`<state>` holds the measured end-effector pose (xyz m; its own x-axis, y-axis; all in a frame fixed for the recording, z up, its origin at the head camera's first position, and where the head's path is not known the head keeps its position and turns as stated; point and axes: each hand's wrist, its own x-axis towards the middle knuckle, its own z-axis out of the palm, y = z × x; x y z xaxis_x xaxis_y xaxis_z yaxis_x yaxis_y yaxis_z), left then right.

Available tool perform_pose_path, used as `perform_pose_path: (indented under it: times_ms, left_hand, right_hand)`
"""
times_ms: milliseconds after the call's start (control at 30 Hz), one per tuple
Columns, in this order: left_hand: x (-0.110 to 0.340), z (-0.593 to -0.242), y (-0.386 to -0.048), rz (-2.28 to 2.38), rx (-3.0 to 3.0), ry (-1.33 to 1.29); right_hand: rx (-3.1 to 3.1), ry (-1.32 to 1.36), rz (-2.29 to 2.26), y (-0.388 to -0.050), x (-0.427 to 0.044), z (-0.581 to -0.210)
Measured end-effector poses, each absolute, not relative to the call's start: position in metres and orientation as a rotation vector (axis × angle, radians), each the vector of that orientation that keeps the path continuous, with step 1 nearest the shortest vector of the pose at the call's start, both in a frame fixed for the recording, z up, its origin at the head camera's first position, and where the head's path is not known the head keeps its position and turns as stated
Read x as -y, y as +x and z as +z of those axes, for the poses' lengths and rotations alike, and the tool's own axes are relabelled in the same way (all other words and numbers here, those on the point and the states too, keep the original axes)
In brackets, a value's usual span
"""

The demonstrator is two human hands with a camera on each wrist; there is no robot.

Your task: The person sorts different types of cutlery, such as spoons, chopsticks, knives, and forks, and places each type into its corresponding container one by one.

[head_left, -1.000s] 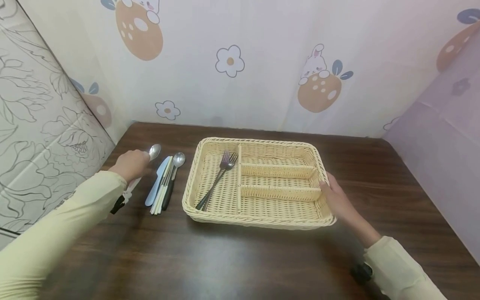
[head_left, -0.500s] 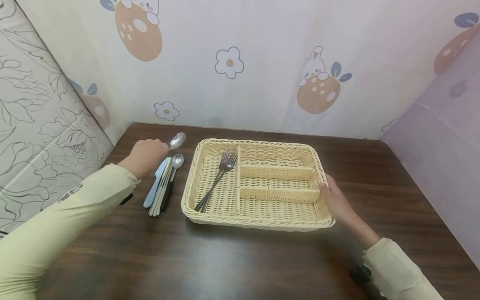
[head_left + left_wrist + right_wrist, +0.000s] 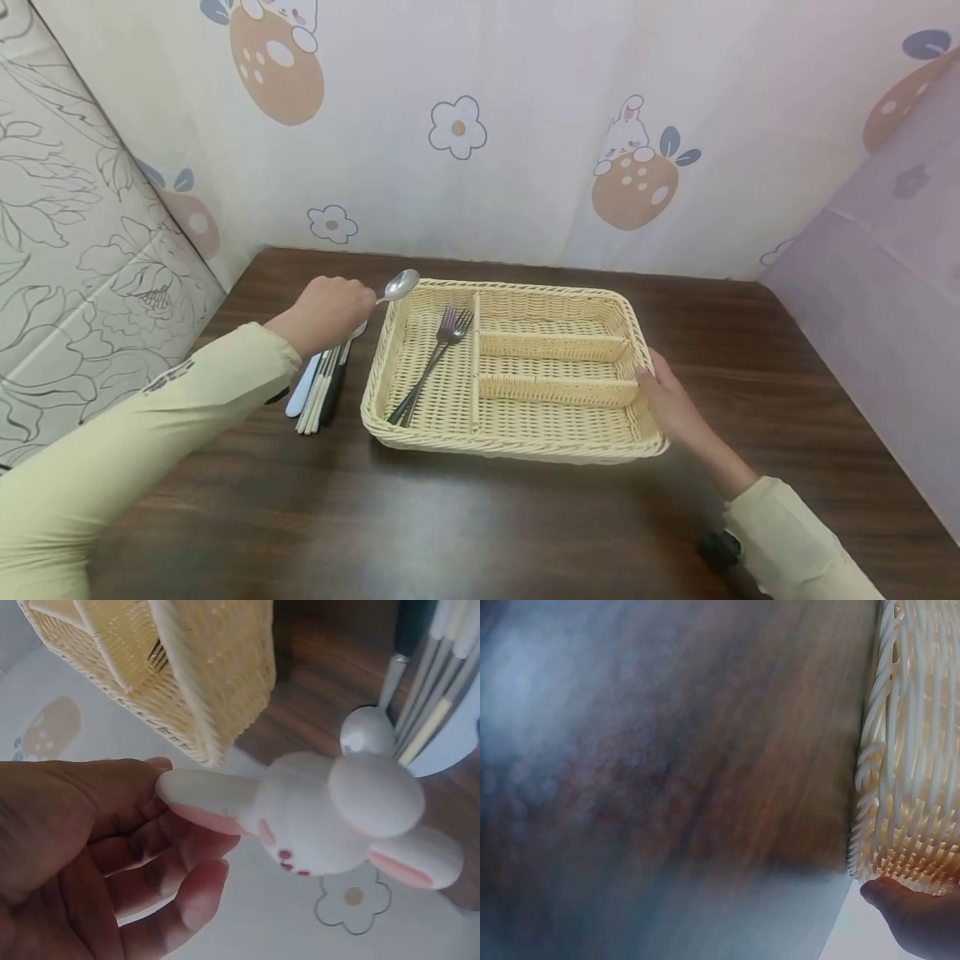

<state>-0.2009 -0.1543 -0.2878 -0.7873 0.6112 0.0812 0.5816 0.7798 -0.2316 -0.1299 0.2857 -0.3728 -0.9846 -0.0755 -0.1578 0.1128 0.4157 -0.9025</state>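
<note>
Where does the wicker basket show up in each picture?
Head: the wicker basket sits just right of and below centre.
Left wrist: at upper left, cut off by the top edge.
Right wrist: at upper right, cut off, above the right hand.
Shared landmark: the brown table.

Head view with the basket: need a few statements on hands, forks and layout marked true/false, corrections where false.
1. The left hand holds a spoon. True.
2. Two forks lie in the large left compartment of the basket. True.
3. The basket has two compartments. False: it has four, one large on the left and three on the right.
4. The right hand touches nothing. False: it grips the basket.
5. A pale blue utensil lies on the table, left of the basket. True.
</note>
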Motion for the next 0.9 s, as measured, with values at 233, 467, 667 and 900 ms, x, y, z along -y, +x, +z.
perform_pose_path:
  times_ms: [233, 467, 667, 900]
  left_hand:
    - [0.135, -0.284, -0.212, 0.322, 2.766, -1.046]
    - [0.111, -0.277, -0.221, 0.406, 2.766, -1.092]
    - [0.094, -0.275, -0.227, 0.493, 2.752, -1.142]
    - [0.074, -0.272, -0.234, 0.545, 2.691, -1.183]
  right_hand:
    - [-2.468, -0.008, -1.653, -0.129, -0.286, -0.373]
    - [-2.528, -0.002, -1.603, -0.129, -0.286, -0.373]
    - [-2.499, 0.003, -1.635, -0.129, -0.286, -0.374]
    - [-2.516, -0.004, -1.609, -0.130, -0.287, -0.374]
